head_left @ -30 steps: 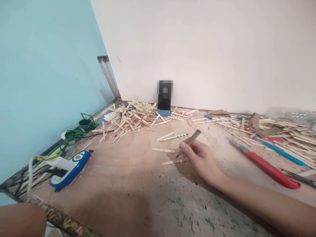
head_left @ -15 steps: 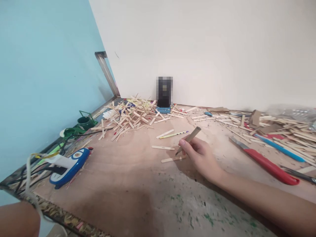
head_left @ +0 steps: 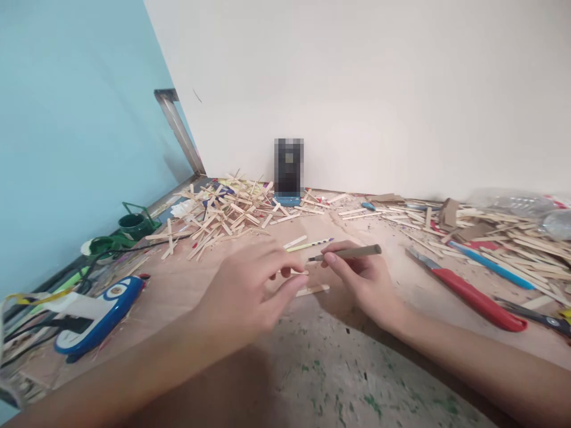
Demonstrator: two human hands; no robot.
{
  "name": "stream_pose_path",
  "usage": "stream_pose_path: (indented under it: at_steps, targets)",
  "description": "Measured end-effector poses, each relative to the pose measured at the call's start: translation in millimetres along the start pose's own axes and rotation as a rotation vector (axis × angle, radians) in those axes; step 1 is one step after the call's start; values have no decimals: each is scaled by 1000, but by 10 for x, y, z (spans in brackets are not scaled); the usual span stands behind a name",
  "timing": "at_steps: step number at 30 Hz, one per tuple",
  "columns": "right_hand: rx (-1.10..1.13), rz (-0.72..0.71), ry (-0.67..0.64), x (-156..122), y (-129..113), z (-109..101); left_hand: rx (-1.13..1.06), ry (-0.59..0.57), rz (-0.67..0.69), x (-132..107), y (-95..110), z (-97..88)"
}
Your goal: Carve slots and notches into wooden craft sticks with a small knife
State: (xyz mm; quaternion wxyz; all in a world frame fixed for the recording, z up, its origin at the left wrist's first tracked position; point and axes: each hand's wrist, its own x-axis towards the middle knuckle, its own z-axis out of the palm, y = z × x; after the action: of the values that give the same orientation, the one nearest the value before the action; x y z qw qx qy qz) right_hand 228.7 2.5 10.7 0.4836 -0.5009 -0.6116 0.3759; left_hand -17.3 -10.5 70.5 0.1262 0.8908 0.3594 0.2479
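1. Works over a wooden bench point(head_left: 352, 398) flecked with green in the foreground.
2. Holds the left hand point(head_left: 250, 288) above the bench with thumb and fingers curled to a narrow gap; shows the end of a pale stick point(head_left: 300, 273) at the fingertips, but cannot tell whether pinched or only behind them.
3. Grips a brown marker point(head_left: 357, 252) in the right hand point(head_left: 363, 279), pointing the dark tip left, close to the left fingertips.
4. Has a flat wooden stick point(head_left: 314, 290) lying on the bench between the two hands.
5. Flanks the work with a blue-and-white device point(head_left: 100, 321) at left and a red-handled knife point(head_left: 482, 297) at right.
6. Places a striped pencil point(head_left: 310, 244) just beyond the fingers, near another stick.
7. Banks a heap of crossed sticks point(head_left: 232, 214) at back left, near a green cup point(head_left: 134, 224), with loose sticks point(head_left: 530, 246) spread at right.
8. Faces a black object point(head_left: 289, 169), pixelated, upright on a blue base before a white wall point(head_left: 379, 89).
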Motion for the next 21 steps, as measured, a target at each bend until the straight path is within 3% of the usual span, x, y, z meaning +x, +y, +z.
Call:
stream_pose_path:
  at_steps: [4, 8, 14, 21]
  targets:
    - [-14, 1, -20, 56, 40, -13, 64, -193, -37, 129, -288, 386]
    - [-26, 30, -90, 101, 57, -18, 11, -249, -54, 72, -391, 603]
    - [10, 126, -124, 137, 33, -59, -196, -164, -81, 47, -379, 666]
    - [-55, 111, -247, 153, -13, -20, -214, -172, -77, 39, -461, 697]
